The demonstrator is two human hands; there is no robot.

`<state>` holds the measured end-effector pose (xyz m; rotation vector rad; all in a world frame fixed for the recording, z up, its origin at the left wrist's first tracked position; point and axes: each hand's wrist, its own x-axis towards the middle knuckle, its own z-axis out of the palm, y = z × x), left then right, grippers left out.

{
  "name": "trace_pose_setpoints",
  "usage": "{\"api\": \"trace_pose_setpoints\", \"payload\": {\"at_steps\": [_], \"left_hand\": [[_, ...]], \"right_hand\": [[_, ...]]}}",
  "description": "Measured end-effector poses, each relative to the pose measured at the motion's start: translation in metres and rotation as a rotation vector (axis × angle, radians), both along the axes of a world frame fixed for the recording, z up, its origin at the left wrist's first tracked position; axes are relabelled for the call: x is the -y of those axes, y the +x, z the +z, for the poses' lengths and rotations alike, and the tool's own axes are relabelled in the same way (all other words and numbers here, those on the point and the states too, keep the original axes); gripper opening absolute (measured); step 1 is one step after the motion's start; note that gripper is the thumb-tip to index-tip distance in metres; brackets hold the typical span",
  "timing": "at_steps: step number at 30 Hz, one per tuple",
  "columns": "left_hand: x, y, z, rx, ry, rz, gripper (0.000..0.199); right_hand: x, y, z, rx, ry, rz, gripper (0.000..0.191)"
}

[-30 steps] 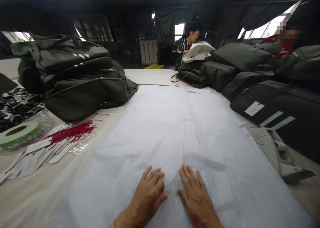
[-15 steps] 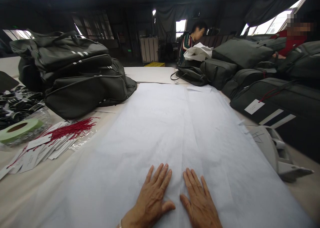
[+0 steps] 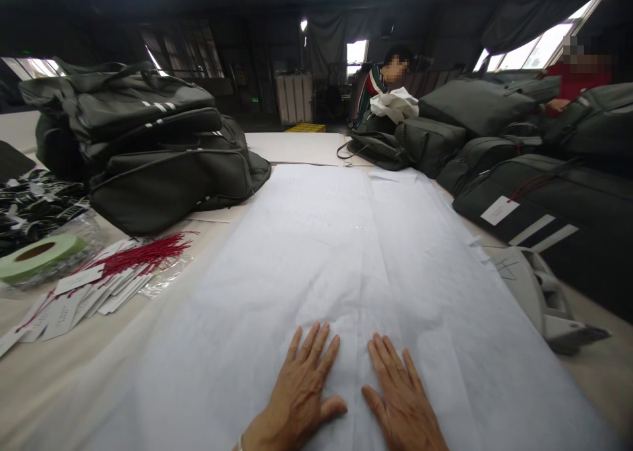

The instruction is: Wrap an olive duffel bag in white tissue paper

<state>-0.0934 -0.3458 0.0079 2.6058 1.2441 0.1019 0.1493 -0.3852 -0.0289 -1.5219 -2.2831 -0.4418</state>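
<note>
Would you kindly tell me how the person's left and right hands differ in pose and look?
The left hand spreads its fingers fairly evenly, while the right hand keeps its index and middle fingers close together. The left hand has a pale band at the wrist; none shows on the right hand. Both lie palm down on the white sheet.

We've got a pretty dark room back here, with daylight coming through slanted windows [image 3: 539, 47] on the right, a dark drape [image 3: 326, 49] hanging mid-wall, and a pale table [image 3: 294, 149] out front.
</note>
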Motion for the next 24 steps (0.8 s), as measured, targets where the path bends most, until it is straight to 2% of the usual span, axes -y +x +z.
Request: {"api": "trace_pose_setpoints", "payload": {"at_steps": [5, 8, 12, 15, 17, 20, 24], "left_hand": [[0.001, -0.001, 0.001, 0.012, -0.001, -0.011, 0.090], [0.001, -0.003, 0.002, 0.037, 0.026, -0.037, 0.090], [0.001, -0.003, 0.003, 0.058, 0.072, -0.058, 0.090], [-0.001, -0.002, 0.003, 0.070, 0.100, -0.056, 0.092], [-0.002, -0.001, 0.001, 0.079, 0.111, -0.055, 0.092], [-0.002, -0.003, -0.004, 0.080, 0.113, -0.056, 0.090], [0.000, -0.005, -0.007, 0.081, 0.102, -0.064, 0.089]], "right_hand": [[-0.001, 0.000, 0.011, -0.032, -0.008, 0.020, 0.070], [-0.018, -0.001, 0.023, -0.093, -0.098, -0.008, 0.070], [-0.071, -0.003, 0.038, -0.199, -0.208, -0.044, 0.064], [-0.116, -0.004, 0.044, -0.244, -0.350, -0.097, 0.064], [-0.133, -0.005, 0.045, -0.238, -0.446, -0.118, 0.065], [-0.130, -0.006, 0.043, -0.175, -0.463, -0.085, 0.061], [-0.100, -0.008, 0.029, -0.094, -0.296, -0.009, 0.058]]}}
